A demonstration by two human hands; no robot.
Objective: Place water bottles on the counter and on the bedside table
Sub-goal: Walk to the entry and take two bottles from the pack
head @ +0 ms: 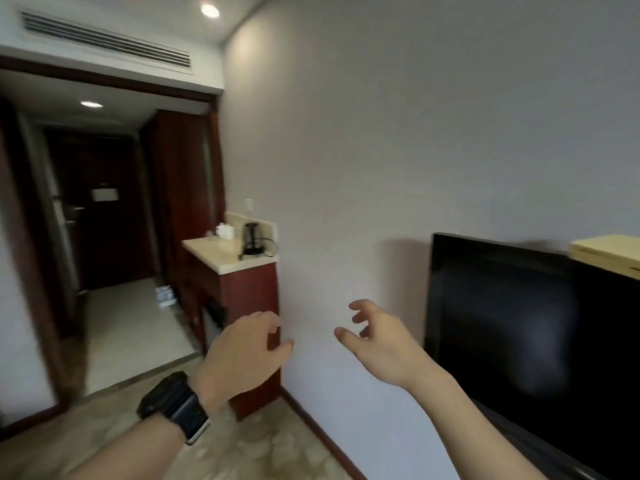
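Observation:
Both my hands are raised in front of me and hold nothing. My left hand [244, 351], with a black watch on the wrist, has its fingers loosely curled and apart. My right hand [377, 341] is open with fingers spread. Ahead on the left stands the counter [221, 256], a cream stone top on a red wooden cabinet against the wall. A pack of water bottles [164, 295] sits on the floor beyond the counter, blurred. No bedside table is in view.
On the counter stand a black electric kettle [252, 241] and a white teapot [224, 231]. A black TV screen [519, 327] fills the right, with a pale wooden box [607, 252] behind it. A tiled hallway leads to a dark door [100, 216].

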